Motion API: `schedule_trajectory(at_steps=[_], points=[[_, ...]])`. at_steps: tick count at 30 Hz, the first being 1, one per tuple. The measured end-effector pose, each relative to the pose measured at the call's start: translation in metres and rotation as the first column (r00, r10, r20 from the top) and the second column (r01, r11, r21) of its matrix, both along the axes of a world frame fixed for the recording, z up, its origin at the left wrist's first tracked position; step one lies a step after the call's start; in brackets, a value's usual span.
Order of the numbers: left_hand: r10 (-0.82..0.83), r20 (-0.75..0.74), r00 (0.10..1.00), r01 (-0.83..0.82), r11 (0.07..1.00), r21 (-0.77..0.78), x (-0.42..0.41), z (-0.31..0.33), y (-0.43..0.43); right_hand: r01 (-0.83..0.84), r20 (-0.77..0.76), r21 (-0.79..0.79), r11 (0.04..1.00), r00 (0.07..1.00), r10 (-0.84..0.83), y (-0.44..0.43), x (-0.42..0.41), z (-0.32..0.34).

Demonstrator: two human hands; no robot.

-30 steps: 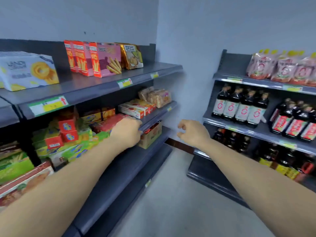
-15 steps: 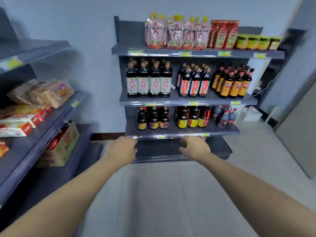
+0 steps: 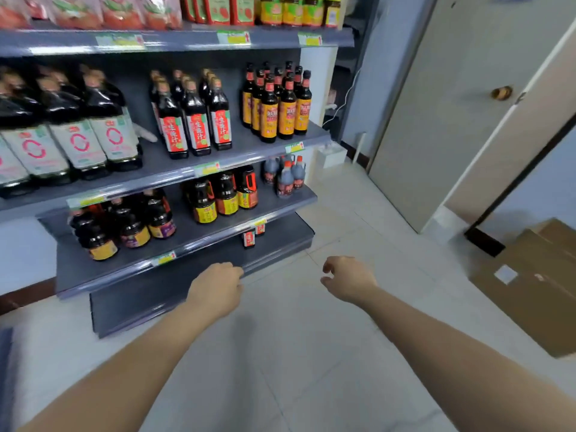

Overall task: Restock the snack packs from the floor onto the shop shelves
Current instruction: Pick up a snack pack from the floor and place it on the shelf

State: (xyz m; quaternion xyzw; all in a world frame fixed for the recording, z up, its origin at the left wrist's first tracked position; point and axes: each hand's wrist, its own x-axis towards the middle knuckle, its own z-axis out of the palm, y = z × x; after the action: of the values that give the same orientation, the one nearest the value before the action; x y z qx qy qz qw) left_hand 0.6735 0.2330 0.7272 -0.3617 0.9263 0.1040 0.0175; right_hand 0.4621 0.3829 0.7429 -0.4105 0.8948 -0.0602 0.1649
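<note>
View has swung right: snack shelves gone, box (image 3: 530, 285) now on floor (image 3: 311, 353), right edge. Snack packs: location cannot be told. Left hand (image 3: 218, 288), centre: fingers curled under, empty. Right hand (image 3: 349, 280): fingers loosely curled, empty. Bottle shelves (image 3: 199, 235), upper left.
</note>
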Motion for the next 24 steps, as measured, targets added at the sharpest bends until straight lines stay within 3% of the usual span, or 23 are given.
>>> schedule_trajectory(at_steps=[11,24], points=[[-0.3,0.051,0.952,0.293,0.95,0.111,-0.244,-0.046,-0.014,0.318,0.1,0.077,0.945,0.941,-0.325,0.036,-0.185,-0.045],[-0.567,0.152,0.81,0.526,0.816,0.238,-0.503,-0.148,0.024,0.64,0.181,0.207,0.74,0.718,-0.672,0.11,-0.358,-0.139]])
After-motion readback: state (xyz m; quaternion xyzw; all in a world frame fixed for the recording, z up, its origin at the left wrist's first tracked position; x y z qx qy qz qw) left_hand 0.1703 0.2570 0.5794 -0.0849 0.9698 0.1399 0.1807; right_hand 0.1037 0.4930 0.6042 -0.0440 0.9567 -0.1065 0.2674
